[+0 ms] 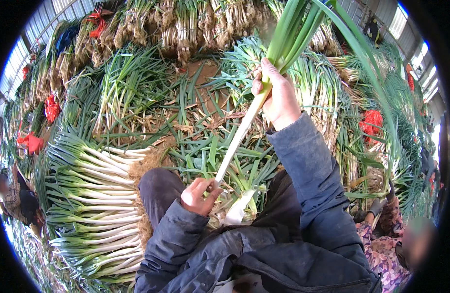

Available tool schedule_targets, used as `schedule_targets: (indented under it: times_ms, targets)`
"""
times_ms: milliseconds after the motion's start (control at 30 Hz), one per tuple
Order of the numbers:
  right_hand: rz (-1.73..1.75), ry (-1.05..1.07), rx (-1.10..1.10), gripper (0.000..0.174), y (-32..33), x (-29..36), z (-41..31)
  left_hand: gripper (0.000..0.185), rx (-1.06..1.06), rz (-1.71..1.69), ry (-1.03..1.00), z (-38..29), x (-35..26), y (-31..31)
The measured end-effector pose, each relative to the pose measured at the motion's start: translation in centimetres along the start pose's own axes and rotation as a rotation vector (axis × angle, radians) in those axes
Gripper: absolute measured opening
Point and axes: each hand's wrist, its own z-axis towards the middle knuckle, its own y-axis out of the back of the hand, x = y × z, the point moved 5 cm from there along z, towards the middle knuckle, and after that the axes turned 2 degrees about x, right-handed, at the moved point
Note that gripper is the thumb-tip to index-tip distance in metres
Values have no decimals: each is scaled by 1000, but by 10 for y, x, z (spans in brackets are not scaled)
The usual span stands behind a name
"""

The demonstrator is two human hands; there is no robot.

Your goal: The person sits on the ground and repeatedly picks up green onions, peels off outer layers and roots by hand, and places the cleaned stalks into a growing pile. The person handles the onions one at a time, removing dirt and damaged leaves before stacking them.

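A long leek-like green onion [241,133] slants across the view, its white stem low and its green leaves at the top. My right hand [276,89] is closed round it where the stem meets the leaves. At the lower end my left hand [201,196] has its fingers and thumb on the root end, which the fingers partly hide. Between my knees lie stripped pale outer layers [239,208] and green leaves. Beside my left knee, a stack of onions with clean white stems [107,197] lies in rows, roots towards me.
Untrimmed onions [126,84] lie ahead, with bundles [181,25] behind them. More onions [316,84] stand at the right. Red twine [371,124] hangs at the right and more red twine [52,108] at the left. A co-worker in a flowered top [379,245] sits close on the right; another person [21,201] is far left.
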Motion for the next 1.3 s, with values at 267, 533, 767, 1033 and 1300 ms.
schedule_targets:
  times_ms: [267, 533, 767, 1033, 1300]
  targets:
    - [-21, -24, 29, 17, -11, -16, -14, 29, -217, -50, -111, 64, -42, 16]
    - [-67, -43, 14, 17, -19, -36, -30, 16, -322, -140, -113, 77, -52, 9]
    - [-79, -45, 24, 17, -20, -37, -35, 6, -287, -99, -88, 71, -52, 10]
    - [-101, -13, -38, 18, -2, -28, -29, 6, -280, -487, -94, 45, -26, 0]
    - [-92, 3, -114, 19, 19, -18, -21, 11, -175, -1075, 88, 25, -16, 2]
